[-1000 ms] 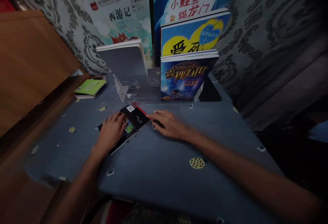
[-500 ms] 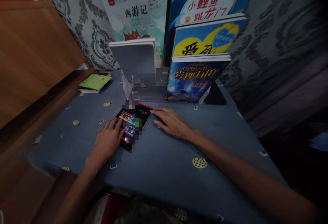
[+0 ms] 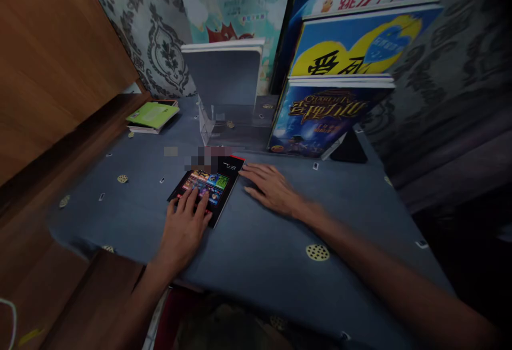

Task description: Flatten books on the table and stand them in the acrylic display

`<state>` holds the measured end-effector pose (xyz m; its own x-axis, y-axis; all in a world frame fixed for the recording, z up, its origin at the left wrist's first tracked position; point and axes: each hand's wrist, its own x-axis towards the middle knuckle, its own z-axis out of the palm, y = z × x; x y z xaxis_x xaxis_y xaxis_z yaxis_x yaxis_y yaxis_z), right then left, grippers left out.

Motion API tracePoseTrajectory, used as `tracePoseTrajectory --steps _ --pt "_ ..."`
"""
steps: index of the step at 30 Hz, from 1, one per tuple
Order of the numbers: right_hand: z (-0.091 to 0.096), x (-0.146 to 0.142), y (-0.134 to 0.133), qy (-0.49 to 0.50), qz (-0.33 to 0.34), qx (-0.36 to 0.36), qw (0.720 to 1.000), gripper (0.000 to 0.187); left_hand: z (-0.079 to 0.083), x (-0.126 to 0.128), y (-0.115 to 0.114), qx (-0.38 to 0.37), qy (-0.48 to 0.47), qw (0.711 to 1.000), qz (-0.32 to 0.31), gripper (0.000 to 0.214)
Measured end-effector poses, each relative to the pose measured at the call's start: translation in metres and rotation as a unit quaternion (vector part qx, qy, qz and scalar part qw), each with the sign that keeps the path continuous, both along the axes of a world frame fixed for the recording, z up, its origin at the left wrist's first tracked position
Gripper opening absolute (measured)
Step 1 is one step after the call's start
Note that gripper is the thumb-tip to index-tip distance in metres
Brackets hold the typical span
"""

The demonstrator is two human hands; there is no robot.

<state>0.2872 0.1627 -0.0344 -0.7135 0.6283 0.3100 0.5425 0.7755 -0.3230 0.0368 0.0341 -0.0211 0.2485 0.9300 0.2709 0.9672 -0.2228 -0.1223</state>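
Note:
A thin black book (image 3: 219,180) with rows of small colourful pictures and a red top edge lies flat on the table, turned at an angle. Pixelated blocks hide its upper left part. My left hand (image 3: 184,230) rests palm down over the lower left of the cover, fingers spread on the pictures. Beside the upper right edge, my right hand (image 3: 272,189) lies low with its fingers stretched out; the fingertips reach the book's edge. Neither hand is wrapped around anything.
Behind the book stands a clear book stand (image 3: 240,139) with a grey-faced book (image 3: 224,75) and a dark blue comic (image 3: 320,118). A blue-and-yellow book (image 3: 360,40) rises behind. Green-topped books (image 3: 154,115) are stacked at the back left. A patterned cloth (image 3: 272,259) covers the table.
My left hand has slid right, further onto the lower part of the book, its fingers more spread. The right hand stays at the edge. The view has shifted slightly.

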Motion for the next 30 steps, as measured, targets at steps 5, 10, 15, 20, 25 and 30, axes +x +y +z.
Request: tracePoseTrajectory --steps 5,10,15,20,25,30 --pt "0.004 -0.019 -0.029 0.021 -0.014 0.031 0.999 0.039 0.008 -0.011 0.016 -0.028 -0.035 0.999 0.015 0.051" --pt "0.013 -0.045 -0.059 0.034 -0.015 0.004 0.999 0.033 0.02 -0.028 0.051 -0.06 -0.079 0.993 0.07 0.05" --pt "0.011 -0.052 -0.066 0.035 -0.041 0.001 0.999 0.032 0.02 -0.033 0.071 -0.065 -0.19 0.979 0.036 0.043" --pt "0.01 -0.046 -0.065 0.065 -0.034 -0.019 0.997 0.032 0.015 -0.056 0.092 -0.092 -0.43 0.894 0.084 0.051" --pt "0.01 -0.044 -0.063 0.092 -0.032 -0.031 0.995 0.029 0.016 -0.063 0.105 -0.23 -0.648 0.72 0.099 0.053" --pt "0.007 -0.042 -0.06 0.127 -0.043 -0.074 0.988 0.023 0.011 -0.049 0.096 -0.2 -0.691 0.69 0.074 0.048"
